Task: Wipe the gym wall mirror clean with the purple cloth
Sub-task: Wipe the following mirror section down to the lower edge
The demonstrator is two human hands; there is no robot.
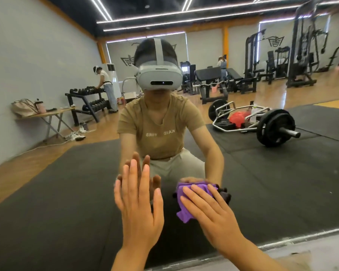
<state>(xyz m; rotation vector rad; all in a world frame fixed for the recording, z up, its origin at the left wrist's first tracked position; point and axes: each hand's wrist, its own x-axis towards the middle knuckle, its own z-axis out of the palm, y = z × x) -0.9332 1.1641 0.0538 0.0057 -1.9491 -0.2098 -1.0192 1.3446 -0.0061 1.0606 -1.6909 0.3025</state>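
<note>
Left hand point(138, 200): flat against the mirror point(47, 182), fingers straight and slightly spread, pointing up, holding nothing; its reflection meets the fingertips
Purple cloth point(186, 210): bunched against the lower part of the glass, just right of the left hand, with a narrow gap between them; its lower left corner sticks out past the right hand
Right hand point(207, 206): lies over the cloth with straight fingers, pressing it to the mirror
Reflection: a crouching person in a tan shirt and grey headset point(158, 75); a loaded barbell point(262, 124) on black mats to the right
</note>
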